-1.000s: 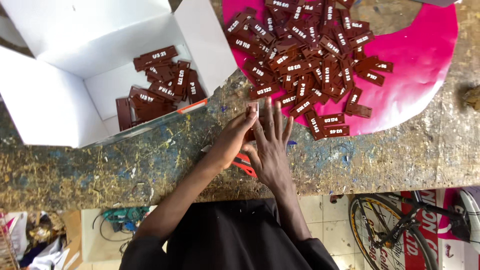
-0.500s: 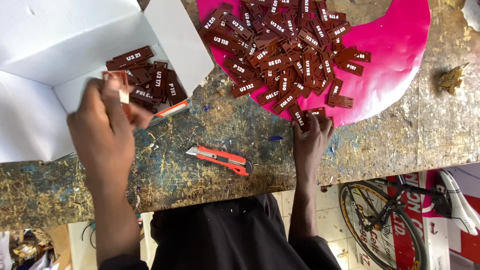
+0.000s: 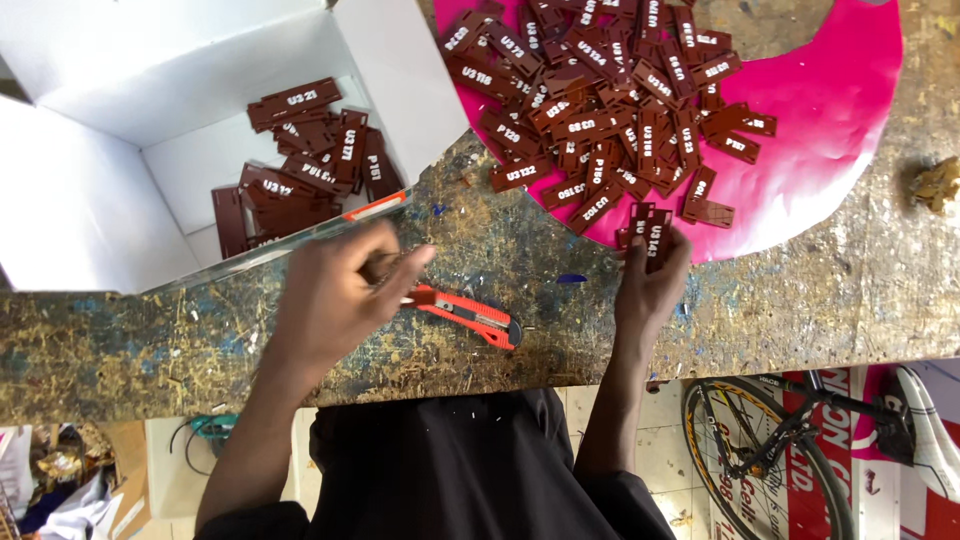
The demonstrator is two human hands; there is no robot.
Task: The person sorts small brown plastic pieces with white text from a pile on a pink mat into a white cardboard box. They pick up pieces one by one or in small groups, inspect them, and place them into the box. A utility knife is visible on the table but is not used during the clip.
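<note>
Head view, looking down on a paint-spattered desk (image 3: 800,300).

Right hand (image 3: 650,285) is at the lower edge of the pink sheet (image 3: 830,110). Its grip is closed on a few brown tags (image 3: 648,228), held upright between the fingertips. How many tags it holds cannot be made out; they overlap.

Left hand (image 3: 335,295) hovers over the desk just below the corner of the white box (image 3: 90,200). Fingers are loosely spread and slightly curled; the grip is open and holds nothing. The fingertips lie just beside the handle end of the orange box cutter (image 3: 465,315); whether they touch it cannot be told, since the hand covers that end.

The box cutter lies flat on the desk between the two hands, tilted, blade end toward the right.

The pile of brown tags (image 3: 600,90) lies scattered on the pink sheet, many overlapping, white lettering face up. A smaller heap of tags (image 3: 300,170) lies inside the white box, whose flaps stand open. The near flap edge partly screens the lowest tags in the box.

Near the right edge of the desk lies a small crumpled brownish scrap (image 3: 935,185). Below the desk edge: a bicycle wheel (image 3: 770,460) on a tiled floor, and the person's dark clothing (image 3: 470,470).
</note>
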